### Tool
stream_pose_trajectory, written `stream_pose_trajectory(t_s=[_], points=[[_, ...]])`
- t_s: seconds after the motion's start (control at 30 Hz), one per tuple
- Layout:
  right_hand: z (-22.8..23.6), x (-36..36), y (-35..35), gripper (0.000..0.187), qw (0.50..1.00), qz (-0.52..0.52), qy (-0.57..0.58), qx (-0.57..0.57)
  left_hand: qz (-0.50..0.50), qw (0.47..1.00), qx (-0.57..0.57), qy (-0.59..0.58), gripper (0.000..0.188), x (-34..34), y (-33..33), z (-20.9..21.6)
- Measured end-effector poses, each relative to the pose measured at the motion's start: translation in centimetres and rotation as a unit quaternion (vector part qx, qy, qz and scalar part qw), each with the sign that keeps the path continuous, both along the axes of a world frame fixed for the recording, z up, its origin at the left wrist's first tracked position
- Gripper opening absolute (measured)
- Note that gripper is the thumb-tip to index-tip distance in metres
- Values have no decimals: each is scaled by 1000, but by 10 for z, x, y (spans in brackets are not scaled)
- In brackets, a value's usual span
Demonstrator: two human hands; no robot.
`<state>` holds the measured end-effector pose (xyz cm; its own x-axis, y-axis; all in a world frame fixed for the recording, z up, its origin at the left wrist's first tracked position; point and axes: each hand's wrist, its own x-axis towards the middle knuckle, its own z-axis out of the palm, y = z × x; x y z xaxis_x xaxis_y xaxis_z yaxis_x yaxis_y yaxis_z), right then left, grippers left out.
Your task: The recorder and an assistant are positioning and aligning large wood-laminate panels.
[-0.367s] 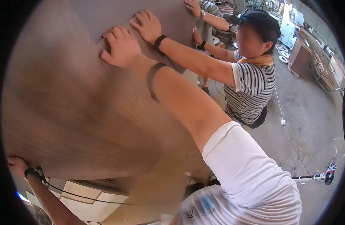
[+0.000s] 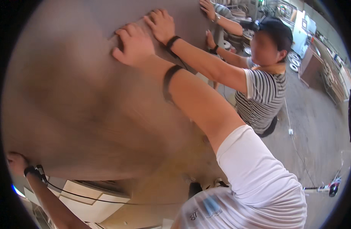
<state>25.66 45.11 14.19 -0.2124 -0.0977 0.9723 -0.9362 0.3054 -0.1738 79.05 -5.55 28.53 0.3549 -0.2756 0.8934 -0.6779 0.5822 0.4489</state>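
A large wood-grained brown board (image 2: 87, 114) fills the left half of the view, blurred in places. My right hand (image 2: 135, 44), a dark band at its wrist, curls its fingers over the board's far edge. At the lower left my left hand (image 2: 18, 163) grips the near corner region of the board, its fingertips partly hidden. Close beside my right hand, a co-worker's hand (image 2: 160, 26) presses on the same far edge. That person's other hand (image 2: 211, 41) rests at the right side of a greyish panel surface (image 2: 183, 19) beyond the edge.
The co-worker in a striped shirt (image 2: 263, 91) stands right of the board. Another person's hand (image 2: 208, 9) touches the panel at the top. A white cable (image 2: 291, 141) crosses the concrete floor. Stacked boards (image 2: 330, 76) lean at the far right; pale panels (image 2: 87, 196) lie below the board.
My right hand, the board's far edge and the co-worker have shifted right and slightly down in the view. My left hand appears a little higher. Both hands keep their hold.
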Motion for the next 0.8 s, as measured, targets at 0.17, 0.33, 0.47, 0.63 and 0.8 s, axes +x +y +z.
stream_pose_trajectory(t_s=[0.17,0.33,0.47,0.63,0.8], points=[[-1,3,-2,56,998,-1,30,-48,49,998,28,-2,72,24,-24,11],[3,13,-2,54,999,-10,31,-32,54,997,49,40,79,26,-6,20],[3,4,2,54,998,-30,45,-24,28,998,38,29,81,4,23,13],[0,6,0,55,999,-26,39,-23,-25,999,31,26,81,2,41,14],[-4,-3,2,53,997,-37,60,-33,-53,995,59,63,75,-24,56,-2]])
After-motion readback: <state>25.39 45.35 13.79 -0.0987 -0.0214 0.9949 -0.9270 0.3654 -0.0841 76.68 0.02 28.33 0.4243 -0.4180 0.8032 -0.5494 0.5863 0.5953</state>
